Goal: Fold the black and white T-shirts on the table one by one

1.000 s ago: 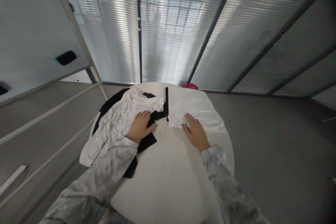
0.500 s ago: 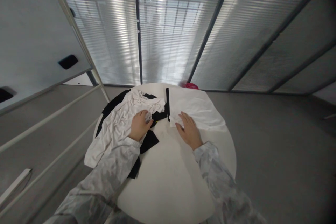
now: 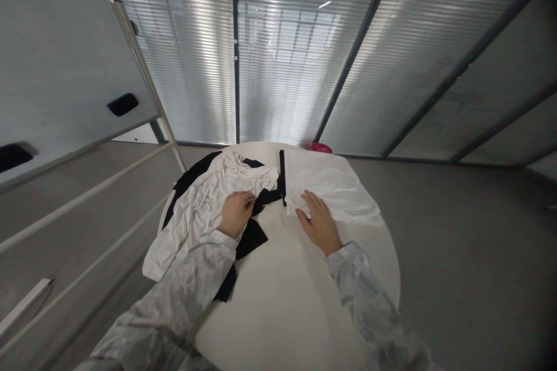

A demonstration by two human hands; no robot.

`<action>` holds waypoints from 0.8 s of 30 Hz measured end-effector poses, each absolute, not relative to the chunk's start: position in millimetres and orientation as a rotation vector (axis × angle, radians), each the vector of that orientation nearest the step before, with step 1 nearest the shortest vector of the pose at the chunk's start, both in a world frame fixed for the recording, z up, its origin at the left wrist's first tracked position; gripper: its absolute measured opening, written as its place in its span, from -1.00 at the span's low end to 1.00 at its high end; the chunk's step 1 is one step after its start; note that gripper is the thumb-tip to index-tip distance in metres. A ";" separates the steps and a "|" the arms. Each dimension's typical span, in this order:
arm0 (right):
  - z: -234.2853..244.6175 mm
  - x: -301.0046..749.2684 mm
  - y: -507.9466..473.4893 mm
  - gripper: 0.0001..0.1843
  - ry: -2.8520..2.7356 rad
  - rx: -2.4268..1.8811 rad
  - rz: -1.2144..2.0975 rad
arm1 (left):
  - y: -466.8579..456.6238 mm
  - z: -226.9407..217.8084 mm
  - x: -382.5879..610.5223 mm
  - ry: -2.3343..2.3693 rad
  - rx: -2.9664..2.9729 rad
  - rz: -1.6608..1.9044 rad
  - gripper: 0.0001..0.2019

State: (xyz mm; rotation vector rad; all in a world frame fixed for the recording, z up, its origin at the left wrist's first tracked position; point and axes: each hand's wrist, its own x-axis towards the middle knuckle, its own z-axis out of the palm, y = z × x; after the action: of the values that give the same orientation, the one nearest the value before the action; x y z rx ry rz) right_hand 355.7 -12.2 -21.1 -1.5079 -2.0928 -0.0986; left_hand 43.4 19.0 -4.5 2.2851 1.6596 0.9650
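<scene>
In front of me a person in pale grey sleeves has both hands at a round white table (image 3: 287,301). On the left side of this table lies a crumpled white garment (image 3: 200,214), with many small wrinkles, and its near left end seems to hang over the table edge. Black cloth (image 3: 251,239) lies beneath it and shows at the far left, near the middle and on the near side; a small yellow mark is visible on it beside the left hand (image 3: 237,213).

This left hand is at the right border of the crumpled garment. Its fingers are bent inward with the thumb close to them, but I cannot tell if the cloth is really pinched there.

The right hand (image 3: 321,223) is relaxed, with fingers extended, and it rests on the near edge of a flat white cloth (image 3: 333,179), without grasping. This cloth lies at the far right of the table, rather smooth, with some light creases on its right part. A narrow black strip (image 3: 282,177) runs along its left side, between the two white pieces.

Behind the far edge of the table appears a red basket (image 3: 321,148), and farther stands a ribbed glass wall (image 3: 278,87).
</scene>
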 end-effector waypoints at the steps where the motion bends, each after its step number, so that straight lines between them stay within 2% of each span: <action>1: -21.7 355.6 -12.0 -0.39 -2.096 -1.504 -0.098 | 18.5 -4.1 43.8 1.652 2.282 0.973 -0.79; 10: -17.1 342.6 -4.3 -0.37 -2.052 -1.402 -0.055 | 13.6 -4.5 49.9 1.501 2.312 0.976 -0.74; 14: -8.7 318.7 35.9 -0.35 -1.923 -1.412 -0.023 | 9.2 -3.2 53.9 1.322 2.384 0.973 -0.73; 18: 4.2 284.5 82.0 -0.31 -1.849 -1.599 0.056 | 7.2 -2.2 53.7 1.210 2.445 0.948 -0.74; 21: 12.1 262.8 102.2 -0.44 -1.842 -1.672 0.132 | 4.9 -0.1 53.8 1.195 2.469 0.906 -0.76; 24: 15.8 252.3 108.3 -0.58 -1.816 -1.569 0.283 | -0.8 7.4 54.9 1.185 2.472 0.798 -0.75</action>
State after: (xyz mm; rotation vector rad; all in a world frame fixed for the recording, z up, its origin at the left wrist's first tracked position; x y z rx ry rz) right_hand 252.3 108.3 15.8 -1.5692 -1.8158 0.2834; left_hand 54.9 -0.8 7.4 2.4717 1.1854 0.7979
